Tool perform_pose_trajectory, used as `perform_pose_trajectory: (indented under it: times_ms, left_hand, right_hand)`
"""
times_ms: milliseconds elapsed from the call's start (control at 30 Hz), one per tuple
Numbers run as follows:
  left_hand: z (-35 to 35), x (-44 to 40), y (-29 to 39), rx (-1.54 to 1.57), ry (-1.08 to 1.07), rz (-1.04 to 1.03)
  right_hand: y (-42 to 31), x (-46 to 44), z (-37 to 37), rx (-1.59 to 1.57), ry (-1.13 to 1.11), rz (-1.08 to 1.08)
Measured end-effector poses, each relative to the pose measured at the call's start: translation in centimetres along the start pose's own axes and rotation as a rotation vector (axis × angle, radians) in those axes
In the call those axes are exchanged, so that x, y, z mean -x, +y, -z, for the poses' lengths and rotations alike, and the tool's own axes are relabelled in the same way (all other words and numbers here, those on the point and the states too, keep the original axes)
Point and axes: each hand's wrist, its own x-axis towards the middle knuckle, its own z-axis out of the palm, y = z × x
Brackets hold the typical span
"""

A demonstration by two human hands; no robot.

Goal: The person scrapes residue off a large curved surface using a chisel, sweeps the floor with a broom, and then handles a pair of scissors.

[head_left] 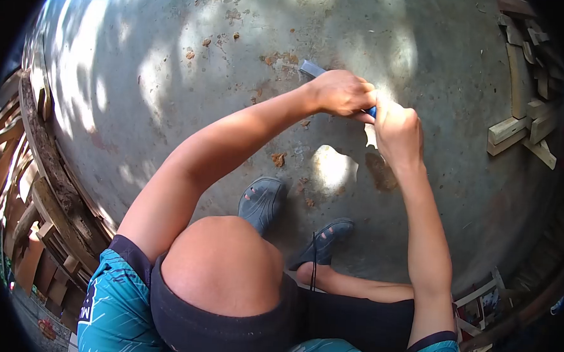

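The tool [312, 68] is held in the air above the floor [234, 113], in front of the person's knees. Its flat grey end comes out beyond the left hand, toward the upper left, and a blue part [371, 111] is seen between the two hands. It seems to be one piece, but the fingers hide the middle, so this cannot be told for certain. The left hand [344, 93] is closed around the tool, with the back of the hand upward. The right hand [398, 132] is closed at the blue part, just beside the left one, and both arms are stretched forward. Under the hands, the grey floor has patches of sunlight, brown stains and a small brown scrap [278, 158]. Nearer to the body are two dark shoes [260, 203], which stand apart from each other. Farther out, on the right, some wooden pieces [509, 134] lie partly stacked, and on the left there is a big heap of wood [57, 209]
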Motion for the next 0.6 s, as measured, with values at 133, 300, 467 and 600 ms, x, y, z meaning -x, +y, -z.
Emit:
perform_pose_trajectory:
  times_ms: [133, 300, 467, 600]
  left_hand:
    - [-1.6, -1.2, 0.5, -0.067, -0.156, 0.069]
    - [-0.1, -0.6, 0.9, -0.104, -0.259, 0.081]
    - [-2.2, -1.6, 0.5, -0.116, -0.110, 0.067]
    - [-2.6, -0.8, -0.2, -0.186, -0.084, 0.021]
  right_hand:
    - [-0.4, 0.4, 0.7, 0.015, -0.075, -0.151]
    - [-0.2, 1.9, -0.9, 0.044, 0.016, -0.048]
    - [1.4, 0.8, 0.2, -0.058, -0.130, -0.285]
    - [1.5, 0.6, -0.9, -0.096, -0.133, -0.269]
